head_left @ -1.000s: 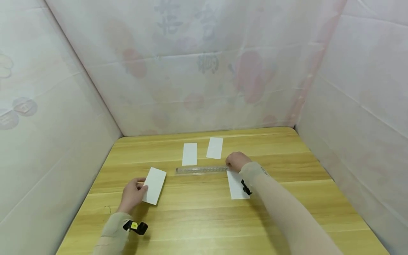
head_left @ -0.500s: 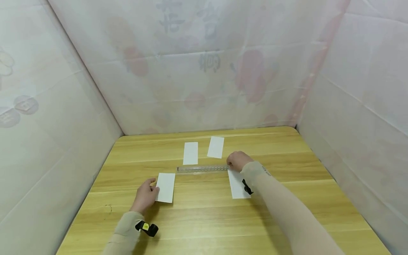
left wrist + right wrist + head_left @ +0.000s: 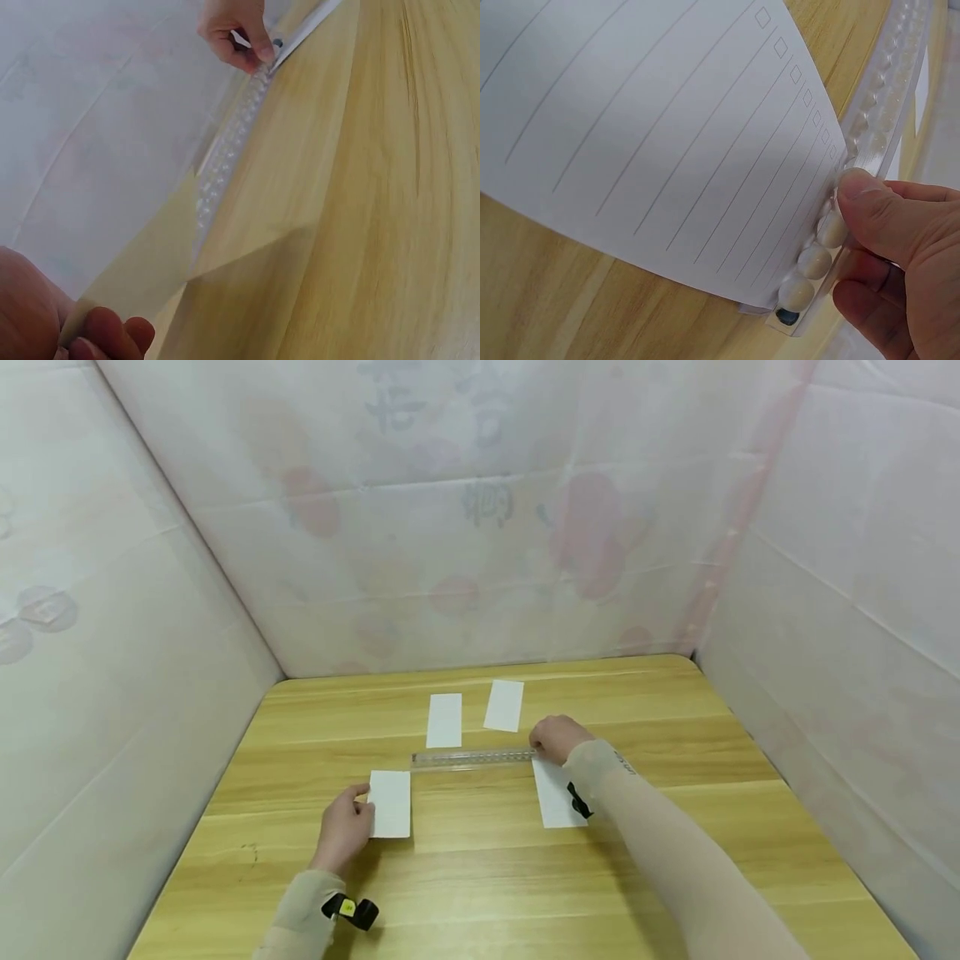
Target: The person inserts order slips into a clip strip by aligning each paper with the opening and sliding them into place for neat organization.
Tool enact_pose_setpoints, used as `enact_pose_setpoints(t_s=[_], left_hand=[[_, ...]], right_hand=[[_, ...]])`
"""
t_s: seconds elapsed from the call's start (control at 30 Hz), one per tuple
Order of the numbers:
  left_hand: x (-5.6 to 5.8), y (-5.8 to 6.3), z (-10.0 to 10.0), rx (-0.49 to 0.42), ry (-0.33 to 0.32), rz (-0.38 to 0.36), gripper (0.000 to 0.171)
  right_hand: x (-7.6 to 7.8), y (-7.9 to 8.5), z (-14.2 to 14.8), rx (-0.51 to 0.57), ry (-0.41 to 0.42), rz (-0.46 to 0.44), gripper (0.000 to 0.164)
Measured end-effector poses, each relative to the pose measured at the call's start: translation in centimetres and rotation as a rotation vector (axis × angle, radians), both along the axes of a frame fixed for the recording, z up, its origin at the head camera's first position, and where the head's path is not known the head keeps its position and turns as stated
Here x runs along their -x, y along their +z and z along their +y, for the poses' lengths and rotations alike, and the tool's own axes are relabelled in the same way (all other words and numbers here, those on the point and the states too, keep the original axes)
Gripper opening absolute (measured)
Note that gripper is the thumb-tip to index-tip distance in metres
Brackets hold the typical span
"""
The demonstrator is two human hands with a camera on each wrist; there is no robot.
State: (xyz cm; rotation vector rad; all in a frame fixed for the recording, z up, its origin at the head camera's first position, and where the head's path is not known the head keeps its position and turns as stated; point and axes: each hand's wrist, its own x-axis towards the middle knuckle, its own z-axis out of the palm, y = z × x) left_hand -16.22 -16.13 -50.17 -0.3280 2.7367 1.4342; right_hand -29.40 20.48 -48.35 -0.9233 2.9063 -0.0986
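Note:
Between thumb and fingers my left hand (image 3: 345, 832) pinches the left edge of a white paper slip (image 3: 391, 804). In the left wrist view this slip (image 3: 146, 259) is raised off the table, its far corner near the left end of a clear plastic strip (image 3: 468, 760). A row of round clear balls shows inside the strip. My right hand (image 3: 558, 739) grips the strip's right end, thumb on top in the right wrist view. There, a slip printed with lines and small checkboxes (image 3: 682, 142) lies with its edge at the strip; whether it is tucked in I cannot tell.
Two more white slips, one on the left (image 3: 445, 721) and one on the right (image 3: 504, 706), lie behind the strip. The wood-grain table (image 3: 480, 893) is bounded by pale cloth walls (image 3: 450, 568) at the back and both sides.
My left hand has moved right with its slip, which has turned from tilted to nearly square beside the strip's left end. The right hand stays on the strip.

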Motion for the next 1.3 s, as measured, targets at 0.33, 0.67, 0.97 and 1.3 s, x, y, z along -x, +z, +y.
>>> enact_pose_setpoints(t_s=[0.33, 0.67, 0.97, 1.3], left_hand=[[-0.7, 0.3, 0.8, -0.012, -0.021, 0.031, 0.037], [0.0, -0.9, 2.2, -0.009, -0.033, 0.037, 0.037], [0.1, -1.1, 2.9, -0.048, -0.017, 0.028, 0.04], [0.0, -1.2, 3.3, -0.096, -0.009, -0.006, 0.041]], right_hand=[[-0.3, -0.3, -0.5, 0.0, -0.013, 0.021, 0.017], [-0.5, -0.2, -0.6, -0.001, -0.009, -0.014, 0.025], [-0.6, 0.1, -0.7, 0.003, 0.0, -0.011, 0.025], [-0.7, -0.6, -0.7, 0.003, 0.012, 0.013, 0.027]])
